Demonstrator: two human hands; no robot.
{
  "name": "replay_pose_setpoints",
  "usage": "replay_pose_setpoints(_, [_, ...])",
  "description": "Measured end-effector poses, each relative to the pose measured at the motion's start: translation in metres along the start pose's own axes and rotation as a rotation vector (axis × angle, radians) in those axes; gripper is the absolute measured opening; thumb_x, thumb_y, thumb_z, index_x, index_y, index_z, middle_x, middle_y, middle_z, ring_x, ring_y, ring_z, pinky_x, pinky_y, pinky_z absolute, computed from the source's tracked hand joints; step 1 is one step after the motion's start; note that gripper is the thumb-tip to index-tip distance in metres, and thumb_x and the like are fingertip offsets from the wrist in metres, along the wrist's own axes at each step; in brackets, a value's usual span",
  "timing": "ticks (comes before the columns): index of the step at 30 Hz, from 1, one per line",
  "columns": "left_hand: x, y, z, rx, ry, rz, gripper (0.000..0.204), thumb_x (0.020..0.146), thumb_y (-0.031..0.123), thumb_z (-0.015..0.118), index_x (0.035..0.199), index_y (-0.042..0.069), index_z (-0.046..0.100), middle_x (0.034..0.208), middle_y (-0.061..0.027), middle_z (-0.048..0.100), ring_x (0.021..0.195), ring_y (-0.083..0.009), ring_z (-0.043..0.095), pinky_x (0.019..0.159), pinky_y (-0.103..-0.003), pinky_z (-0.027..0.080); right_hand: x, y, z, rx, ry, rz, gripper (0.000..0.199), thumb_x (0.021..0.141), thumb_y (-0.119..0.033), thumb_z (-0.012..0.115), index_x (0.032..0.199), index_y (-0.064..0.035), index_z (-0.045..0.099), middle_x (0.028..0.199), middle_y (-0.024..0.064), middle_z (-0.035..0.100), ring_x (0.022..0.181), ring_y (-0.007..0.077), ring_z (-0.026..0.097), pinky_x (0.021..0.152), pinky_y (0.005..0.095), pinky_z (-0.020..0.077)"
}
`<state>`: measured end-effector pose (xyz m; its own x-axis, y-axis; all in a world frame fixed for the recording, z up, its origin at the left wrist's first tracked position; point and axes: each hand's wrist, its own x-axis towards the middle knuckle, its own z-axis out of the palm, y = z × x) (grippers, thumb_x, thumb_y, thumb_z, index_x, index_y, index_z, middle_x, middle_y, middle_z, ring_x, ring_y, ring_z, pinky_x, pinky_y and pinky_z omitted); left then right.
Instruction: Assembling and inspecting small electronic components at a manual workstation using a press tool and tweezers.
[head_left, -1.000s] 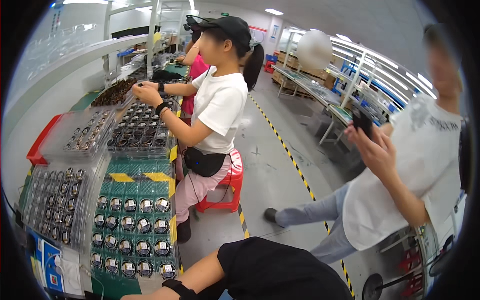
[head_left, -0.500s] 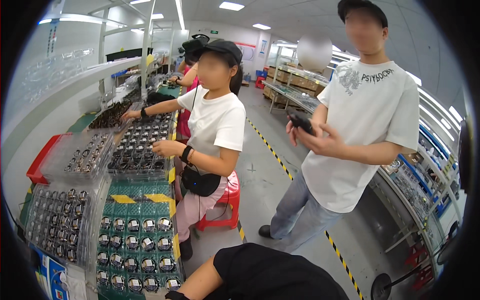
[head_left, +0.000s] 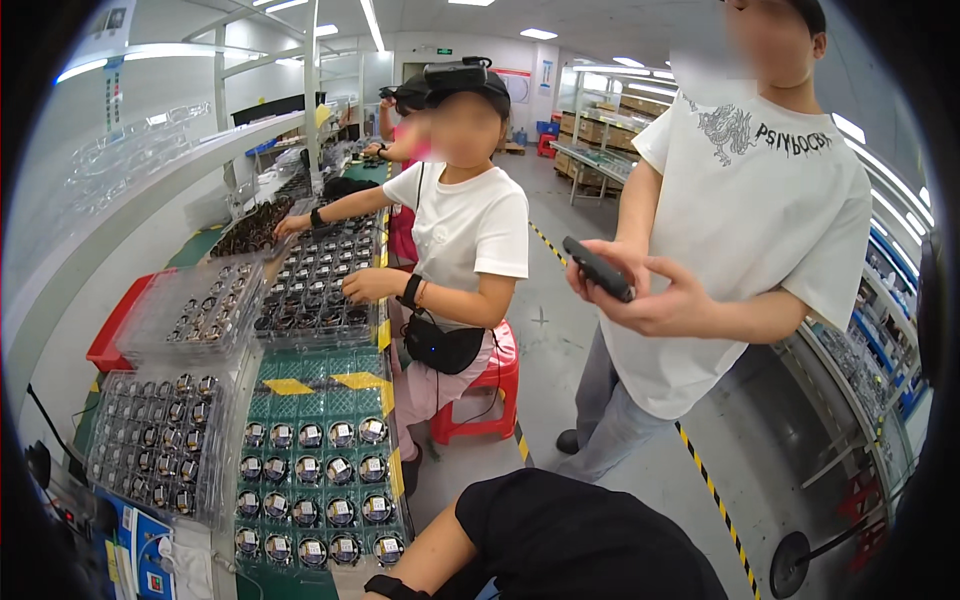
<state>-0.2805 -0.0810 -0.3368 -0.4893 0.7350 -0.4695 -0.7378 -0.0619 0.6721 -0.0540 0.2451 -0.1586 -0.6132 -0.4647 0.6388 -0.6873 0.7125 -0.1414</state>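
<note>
Neither of my hands shows in the head view. My right arm enters at the lower edge, with a black sleeve (head_left: 580, 530) and a bare forearm (head_left: 437, 550). A black wristband (head_left: 395, 588) crosses the wrist, and the hand beyond lies below the frame. Closest to that wrist is a clear blister tray (head_left: 325, 420) on the green bench mat, filled with rows of small round parts carrying white labels. Left of it, another clear tray (head_left: 150, 440) holds similar round parts. My left arm is wholly out of sight.
A co-worker in a white shirt (head_left: 460, 220) sits on a red stool (head_left: 478, 395), hands over a filled tray (head_left: 320, 275). Another person stands at the right, holding a dark phone-like device (head_left: 600, 268). A red bin (head_left: 120, 325) and stacked clear trays (head_left: 190, 310) stand farther along.
My view has turned slightly left, so the scene sits farther right. The seated co-worker's head has turned toward me. The dark device in the standing person's hands is more visible.
</note>
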Motion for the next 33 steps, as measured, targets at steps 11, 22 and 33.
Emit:
replay_pose_setpoints(11, [0.086, -0.048, -0.042, 0.005, -0.359, 0.036, 0.033, 0.091, 0.026, 0.049, 0.112, 0.002, 0.056, 0.100, -0.0113, 0.062, 0.082, -0.0200, 0.057, 0.070, -0.030, 0.047, -0.005, -0.013, 0.001, 0.201, -0.080, 0.069, 0.028, 0.085, -0.025, 0.051, 0.071, -0.0022, 0.055, 0.059, 0.0158, 0.054, 0.053, 0.0352, 0.054, 0.047, 0.0429, 0.0410])
replay_pose_setpoints(22, [0.049, -0.038, 0.058, 0.385, -0.635, 1.086, 0.033, 0.089, 0.026, 0.051, 0.112, 0.003, 0.057, 0.098, -0.0109, 0.062, 0.081, -0.0193, 0.057, 0.068, -0.030, 0.047, -0.011, -0.015, 0.012, 0.358, -0.068, 0.050, 0.030, 0.086, -0.026, 0.052, 0.075, 0.0018, 0.055, 0.061, 0.0217, 0.054, 0.056, 0.0400, 0.053, 0.050, 0.0458, 0.0404])
replay_pose_setpoints(33, [-0.013, -0.041, 0.133, 0.191, 0.476, 0.437, 0.028, 0.088, 0.021, 0.052, 0.109, 0.003, 0.058, 0.094, -0.0092, 0.063, 0.079, -0.0166, 0.056, 0.066, -0.029, 0.046, -0.015, -0.021, 0.012, 0.257, -0.119, 0.074, 0.027, 0.088, -0.026, 0.052, 0.077, -0.0021, 0.057, 0.063, 0.0150, 0.058, 0.056, 0.0342, 0.057, 0.049, 0.0406, 0.0444])
